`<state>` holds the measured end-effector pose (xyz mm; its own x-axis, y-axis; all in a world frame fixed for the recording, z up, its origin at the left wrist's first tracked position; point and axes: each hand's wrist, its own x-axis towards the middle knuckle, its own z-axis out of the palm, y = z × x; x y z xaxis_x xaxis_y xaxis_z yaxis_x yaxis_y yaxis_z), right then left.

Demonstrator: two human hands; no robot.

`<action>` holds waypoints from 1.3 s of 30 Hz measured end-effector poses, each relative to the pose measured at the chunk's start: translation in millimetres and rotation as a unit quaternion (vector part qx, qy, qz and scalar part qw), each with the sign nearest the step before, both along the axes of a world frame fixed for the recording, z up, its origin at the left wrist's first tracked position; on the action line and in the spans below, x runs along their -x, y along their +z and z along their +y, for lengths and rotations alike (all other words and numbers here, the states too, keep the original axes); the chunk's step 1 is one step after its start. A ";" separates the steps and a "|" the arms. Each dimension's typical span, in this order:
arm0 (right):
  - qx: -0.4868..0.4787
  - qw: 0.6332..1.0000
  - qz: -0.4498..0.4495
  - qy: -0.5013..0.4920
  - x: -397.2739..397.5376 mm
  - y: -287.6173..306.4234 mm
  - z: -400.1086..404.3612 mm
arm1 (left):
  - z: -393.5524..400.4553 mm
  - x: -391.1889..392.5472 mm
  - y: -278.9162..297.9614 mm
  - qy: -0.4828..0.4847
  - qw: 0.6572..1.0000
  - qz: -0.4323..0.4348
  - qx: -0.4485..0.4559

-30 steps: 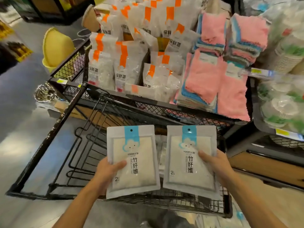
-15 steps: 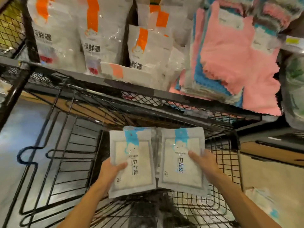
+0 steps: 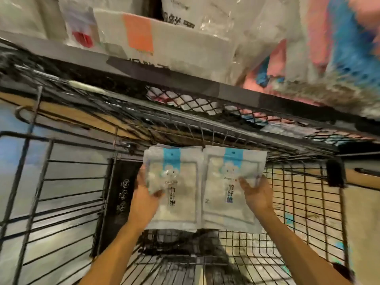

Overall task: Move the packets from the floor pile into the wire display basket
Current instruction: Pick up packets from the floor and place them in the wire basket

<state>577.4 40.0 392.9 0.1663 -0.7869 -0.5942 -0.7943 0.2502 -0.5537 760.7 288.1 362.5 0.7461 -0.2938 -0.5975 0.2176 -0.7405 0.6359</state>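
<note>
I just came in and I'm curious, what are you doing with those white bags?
A person is putting packets into a wire display basket. The left hand grips one white packet with a blue tab, and the right hand grips another packet beside it. Both are held low inside the basket, side by side, under a shelf of other goods.

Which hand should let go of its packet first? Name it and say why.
Right, marginally. The right hand lies loosely on the right packet, thumb on top, while the left hand grips the left packet at its edge. Both packets sit over the wire basket.
</note>
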 end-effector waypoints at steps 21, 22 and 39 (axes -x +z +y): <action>0.169 0.918 0.209 0.292 19.4 47.5 -4.7 | -8.0 11.2 58.1 -0.299 0.879 -0.282 -0.241; 0.182 0.913 0.200 0.305 20.6 57.0 -5.3 | -8.7 12.1 66.3 -0.301 0.879 -0.282 -0.239; 0.284 0.882 0.077 0.368 36.7 222.4 -13.9 | -17.0 43.1 260.9 -0.230 0.873 -0.381 -0.199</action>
<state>540.7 26.1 615.3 0.7074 -0.6781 -0.1993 -0.7031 -0.6467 -0.2956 717.6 271.2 623.4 0.8289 -0.5501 -0.1017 -0.5360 -0.8330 0.1375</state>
